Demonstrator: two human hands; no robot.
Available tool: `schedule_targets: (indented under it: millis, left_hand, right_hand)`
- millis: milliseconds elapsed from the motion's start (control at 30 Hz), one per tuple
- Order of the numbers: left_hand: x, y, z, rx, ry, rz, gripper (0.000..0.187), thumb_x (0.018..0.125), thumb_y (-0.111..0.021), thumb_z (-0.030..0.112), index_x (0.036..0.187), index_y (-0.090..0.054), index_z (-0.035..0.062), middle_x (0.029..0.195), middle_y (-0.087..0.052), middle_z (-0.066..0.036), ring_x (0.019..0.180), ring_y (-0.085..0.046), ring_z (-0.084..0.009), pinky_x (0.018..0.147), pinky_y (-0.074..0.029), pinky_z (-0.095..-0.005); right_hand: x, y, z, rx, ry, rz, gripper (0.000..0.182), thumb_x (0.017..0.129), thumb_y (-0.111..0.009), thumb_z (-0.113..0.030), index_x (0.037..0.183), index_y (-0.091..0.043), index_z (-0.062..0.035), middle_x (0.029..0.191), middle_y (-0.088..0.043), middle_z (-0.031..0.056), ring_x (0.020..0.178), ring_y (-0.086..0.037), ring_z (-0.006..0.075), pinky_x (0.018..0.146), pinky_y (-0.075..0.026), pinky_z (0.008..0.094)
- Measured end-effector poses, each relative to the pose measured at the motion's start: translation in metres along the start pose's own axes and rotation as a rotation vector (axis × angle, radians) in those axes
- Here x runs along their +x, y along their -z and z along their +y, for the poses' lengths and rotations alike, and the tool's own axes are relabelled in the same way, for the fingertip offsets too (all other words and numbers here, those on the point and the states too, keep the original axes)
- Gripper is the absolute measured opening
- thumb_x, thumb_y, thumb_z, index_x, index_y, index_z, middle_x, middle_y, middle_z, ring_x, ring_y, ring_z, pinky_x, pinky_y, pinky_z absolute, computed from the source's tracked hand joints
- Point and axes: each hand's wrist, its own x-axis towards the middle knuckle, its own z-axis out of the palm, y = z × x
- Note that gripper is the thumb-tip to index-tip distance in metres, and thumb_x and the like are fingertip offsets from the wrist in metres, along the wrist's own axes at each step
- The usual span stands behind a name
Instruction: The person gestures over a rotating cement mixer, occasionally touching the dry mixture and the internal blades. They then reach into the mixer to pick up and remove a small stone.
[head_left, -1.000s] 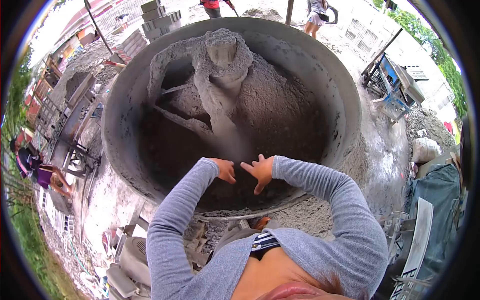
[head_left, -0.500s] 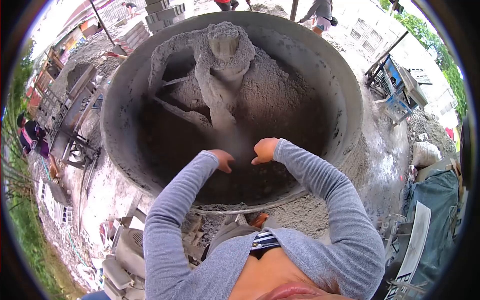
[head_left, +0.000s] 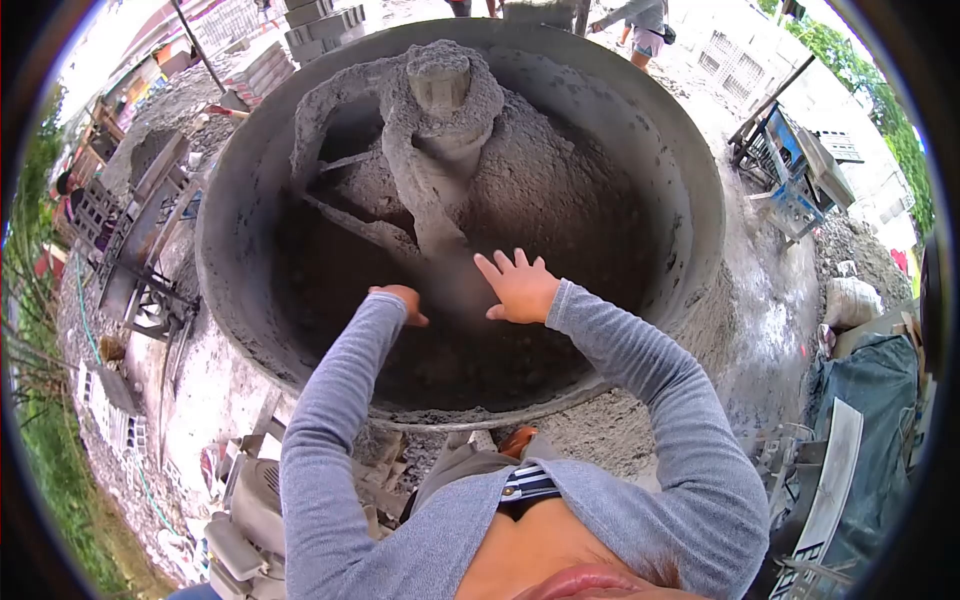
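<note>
A large round mixing drum fills the middle of the view, its wall coated in grey cement. Inside rises a crusted centre post with mixing arms, and a mound of grey mix lies behind it. My right hand is over the drum, palm down, fingers spread, holding nothing. Lower and to its left is my left hand, thumb out and apart, with its other fingers partly hidden; nothing shows in it. Between the hands hangs a hazy puff of dust over the dark mix.
A motor sits near the drum at lower left. Blue metal equipment stands at right, with a sack and green tarp below it. Grey blocks are stacked behind the drum. Other people are at the back and left.
Both hands have gone from curled to opened, with the right fingers now spread. The left hand has moved left, away from the right. The person at far left is now mostly behind a block.
</note>
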Motion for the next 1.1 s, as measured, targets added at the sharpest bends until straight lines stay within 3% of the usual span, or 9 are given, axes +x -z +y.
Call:
schedule_targets:
  millis: [67,233,267,433,567,733,867,1000,1100]
  left_hand:
    - [-0.007,0.000,0.037,0.004,-0.311,-0.004,0.047,0.078,-0.059,0.047,0.105,-0.065,0.0083,0.109,-0.062,-0.012,0.106,-0.056,-0.0273,0.091,-0.041,-0.0353]
    - [-0.033,-0.006,0.062,-0.252,-0.690,-0.137,0.043,0.077,-0.057,0.040,0.101,-0.064,0.0056,0.104,-0.064,-0.011,0.095,-0.059,-0.0256,0.088,-0.042,-0.0332]
    - [-0.019,-0.005,0.054,-0.149,-0.585,-0.179,0.047,0.076,-0.059,0.041,0.106,-0.062,0.0059,0.111,-0.061,-0.009,0.100,-0.057,-0.0247,0.089,-0.042,-0.0329]
    - [0.014,-0.012,-0.013,0.062,0.090,0.044,0.068,0.072,-0.063,0.054,0.126,-0.052,0.0141,0.141,-0.030,-0.010,0.127,-0.034,-0.0335,0.099,-0.035,-0.0461]
    - [0.018,-0.011,-0.021,-0.001,0.070,0.099,0.068,0.070,-0.065,0.052,0.125,-0.053,0.0140,0.147,-0.018,-0.011,0.129,-0.027,-0.0384,0.101,-0.032,-0.0495]
    - [-0.024,-0.002,0.041,-0.123,-0.438,0.459,0.066,0.069,-0.070,0.039,0.124,-0.046,0.0112,0.147,-0.008,-0.019,0.126,-0.032,-0.0414,0.101,-0.034,-0.0439]
    - [-0.033,0.001,0.058,-0.275,-0.592,0.200,0.071,0.073,-0.066,0.042,0.130,-0.041,0.0090,0.142,-0.025,-0.020,0.122,-0.042,-0.0339,0.101,-0.035,-0.0375]
    - [-0.026,-0.003,0.023,0.023,-0.114,0.109,0.068,0.073,-0.063,0.048,0.130,-0.045,0.0158,0.149,-0.010,-0.014,0.132,-0.023,-0.0385,0.105,-0.028,-0.0470]
    - [-0.030,0.003,0.001,-0.005,-0.031,0.548,0.077,0.069,-0.067,0.042,0.135,-0.036,0.0184,0.150,-0.003,-0.009,0.133,-0.017,-0.0427,0.102,-0.025,-0.0581]
  right_hand:
    - [-0.001,-0.002,-0.004,-0.183,0.145,0.488,0.087,0.076,-0.065,-0.043,0.140,-0.018,-0.0083,0.143,-0.019,0.0210,0.131,-0.017,0.0471,0.095,-0.026,0.0670]
    - [0.002,-0.011,-0.008,-0.223,0.078,0.315,0.070,0.076,-0.064,-0.044,0.129,-0.040,-0.0051,0.145,-0.016,0.0211,0.132,-0.012,0.0478,0.096,-0.023,0.0673]
    - [0.002,-0.014,-0.007,-0.252,0.027,0.059,0.063,0.076,-0.063,-0.044,0.123,-0.048,-0.0046,0.144,-0.017,0.0210,0.132,-0.011,0.0480,0.097,-0.022,0.0673]
    - [-0.010,-0.007,-0.020,-0.229,0.262,0.250,0.050,0.079,-0.061,-0.042,0.116,-0.055,-0.0076,0.144,-0.018,0.0202,0.132,-0.009,0.0484,0.098,-0.021,0.0668]
    - [-0.016,0.016,-0.020,-0.149,0.360,0.676,0.058,0.078,-0.062,-0.037,0.125,-0.045,-0.0083,0.142,-0.023,0.0198,0.130,-0.016,0.0489,0.094,-0.028,0.0654]
    - [0.029,-0.023,0.027,0.088,-0.053,-0.067,0.070,0.077,-0.064,-0.040,0.134,-0.036,-0.0097,0.123,-0.050,0.0159,0.120,-0.038,0.0442,0.084,-0.040,0.0614]
    - [0.030,-0.031,0.012,-0.058,0.020,-0.253,0.071,0.078,-0.060,-0.041,0.135,-0.033,-0.0091,0.120,-0.052,0.0215,0.119,-0.040,0.0419,0.088,-0.039,0.0577]
    - [0.013,-0.011,-0.001,-0.197,0.368,0.608,0.062,0.078,-0.064,-0.035,0.130,-0.041,-0.0094,0.138,-0.032,0.0163,0.126,-0.028,0.0455,0.096,-0.028,0.0621]
    - [0.006,0.009,-0.012,-0.030,0.217,0.797,0.072,0.079,-0.064,-0.029,0.138,-0.026,-0.0123,0.145,-0.017,0.0177,0.129,-0.023,0.0453,0.097,-0.028,0.0620]
